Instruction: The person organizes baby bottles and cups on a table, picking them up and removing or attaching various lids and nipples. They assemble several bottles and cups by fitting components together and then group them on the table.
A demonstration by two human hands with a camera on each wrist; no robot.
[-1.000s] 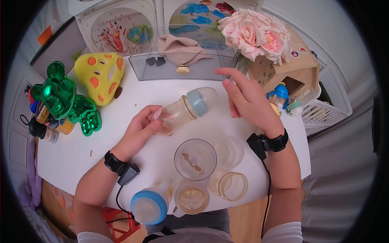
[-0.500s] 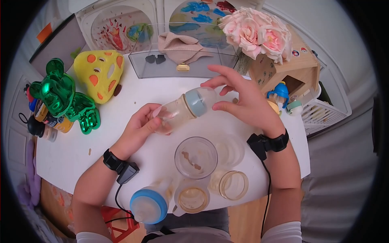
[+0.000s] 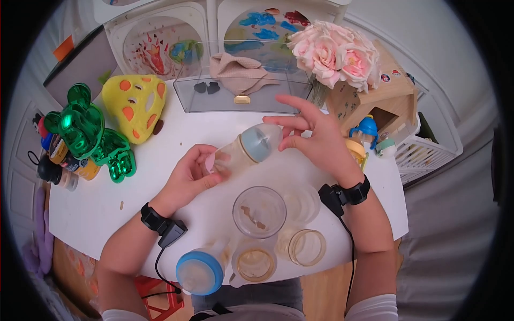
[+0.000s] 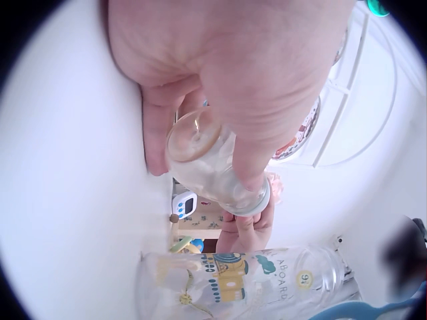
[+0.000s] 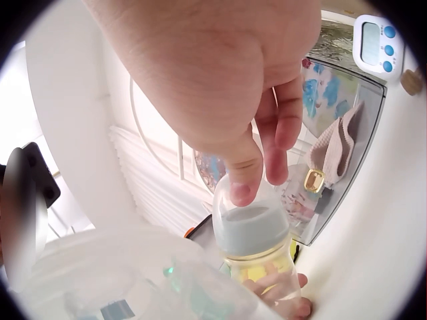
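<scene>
My left hand (image 3: 193, 174) grips the lower body of a clear baby bottle (image 3: 235, 160), tilted with its top to the upper right. The bottle has a pale blue collar (image 3: 255, 144) under a clear domed cap (image 5: 267, 205). With thumb and fingertips, my right hand (image 3: 321, 140) pinches that cap, its index finger raised away. Nearer my body stand a baby bottle with a bright blue collar (image 3: 199, 272), a clear round container (image 3: 259, 211), an open bottle with an amber rim (image 3: 255, 266) and another open one (image 3: 307, 247).
Behind the hands stands a clear box (image 3: 190, 101) with a pink cloth (image 3: 238, 72). A shiny green bear figure (image 3: 83, 128) and yellow plush (image 3: 134, 107) are at left. Pink flowers (image 3: 337, 56), a wooden house (image 3: 375, 96) and a blue-topped cup (image 3: 365, 128) are at right.
My right hand has come left from beside the bottle to its cap, and thumb and fingers have closed on it. The left hand keeps its hold on the bottle.
</scene>
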